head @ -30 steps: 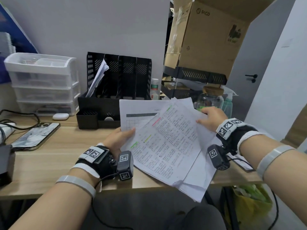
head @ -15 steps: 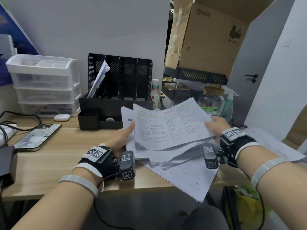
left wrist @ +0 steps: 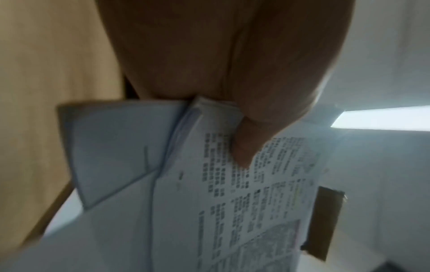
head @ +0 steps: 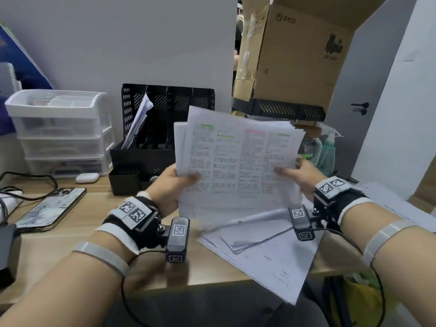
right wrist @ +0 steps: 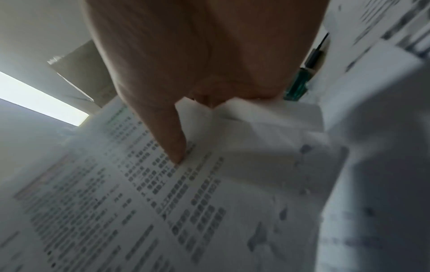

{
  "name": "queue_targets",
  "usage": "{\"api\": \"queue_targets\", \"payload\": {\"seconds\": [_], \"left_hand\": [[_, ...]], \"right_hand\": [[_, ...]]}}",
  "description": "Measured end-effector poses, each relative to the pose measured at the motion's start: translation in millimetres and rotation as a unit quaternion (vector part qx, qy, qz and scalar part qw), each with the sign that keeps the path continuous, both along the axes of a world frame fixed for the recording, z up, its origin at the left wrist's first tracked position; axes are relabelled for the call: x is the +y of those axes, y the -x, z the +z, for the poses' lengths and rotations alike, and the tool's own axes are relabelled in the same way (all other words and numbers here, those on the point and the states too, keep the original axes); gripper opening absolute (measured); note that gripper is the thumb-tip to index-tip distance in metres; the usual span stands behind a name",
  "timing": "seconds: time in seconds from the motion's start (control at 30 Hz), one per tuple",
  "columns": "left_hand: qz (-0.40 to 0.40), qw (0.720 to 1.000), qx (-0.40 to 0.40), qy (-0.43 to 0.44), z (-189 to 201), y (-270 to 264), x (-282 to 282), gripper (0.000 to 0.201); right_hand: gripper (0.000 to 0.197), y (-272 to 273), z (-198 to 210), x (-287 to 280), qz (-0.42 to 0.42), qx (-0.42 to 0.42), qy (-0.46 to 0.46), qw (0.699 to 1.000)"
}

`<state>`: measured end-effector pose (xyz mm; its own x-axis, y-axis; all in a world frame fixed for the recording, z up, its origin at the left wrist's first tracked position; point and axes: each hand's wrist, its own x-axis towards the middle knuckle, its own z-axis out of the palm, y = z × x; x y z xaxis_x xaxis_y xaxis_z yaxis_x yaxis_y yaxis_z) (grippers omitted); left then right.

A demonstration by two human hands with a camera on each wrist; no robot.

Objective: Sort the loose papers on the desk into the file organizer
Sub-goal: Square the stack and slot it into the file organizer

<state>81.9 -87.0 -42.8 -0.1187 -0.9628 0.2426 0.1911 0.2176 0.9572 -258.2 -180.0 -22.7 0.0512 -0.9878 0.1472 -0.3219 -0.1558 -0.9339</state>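
Observation:
Both hands hold a sheaf of printed papers upright above the desk, its text and green and pink highlights facing me. My left hand pinches its left edge, thumb on the front; the left wrist view shows that thumb on the papers. My right hand pinches the right edge, and its thumb presses the sheaf's printed page. Behind the sheaf stands the black mesh file organizer, with some papers leaning in its leftmost slot. More loose sheets lie on the desk under my hands.
White plastic drawers stand left of the organizer, an earbud case in front of them. A phone and cables lie at the left. An open cardboard box sits on a black tray at the right, with bottles below it.
The sheaf has been lifted off the desk and tipped from lying flat to upright in front of the organizer. Both hands rose with it and closed on its side edges.

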Motion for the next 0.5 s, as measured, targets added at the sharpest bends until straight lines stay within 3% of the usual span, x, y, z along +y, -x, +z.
{"api": "queue_targets", "payload": {"seconds": [0.17, 0.27, 0.37, 0.5], "left_hand": [[0.089, 0.990, -0.063, 0.090, 33.2, 1.0, -6.4, 0.029], [0.139, 0.982, -0.080, 0.102, 25.0, 2.6, -8.8, 0.026], [0.169, 0.978, -0.106, 0.057, 5.9, 4.9, -11.9, 0.023], [0.173, 0.980, -0.086, 0.036, 0.0, 2.8, -12.7, 0.015]], "right_hand": [[0.045, -13.4, 32.5, 28.0, 0.000, -0.140, 0.130, 0.982], [0.040, -16.2, 22.8, 36.2, 0.011, -0.172, 0.146, 0.974], [0.042, -13.2, 1.0, 39.8, -0.024, -0.119, 0.142, 0.982], [0.026, -16.0, -4.1, 45.6, 0.011, -0.083, 0.141, 0.986]]}}
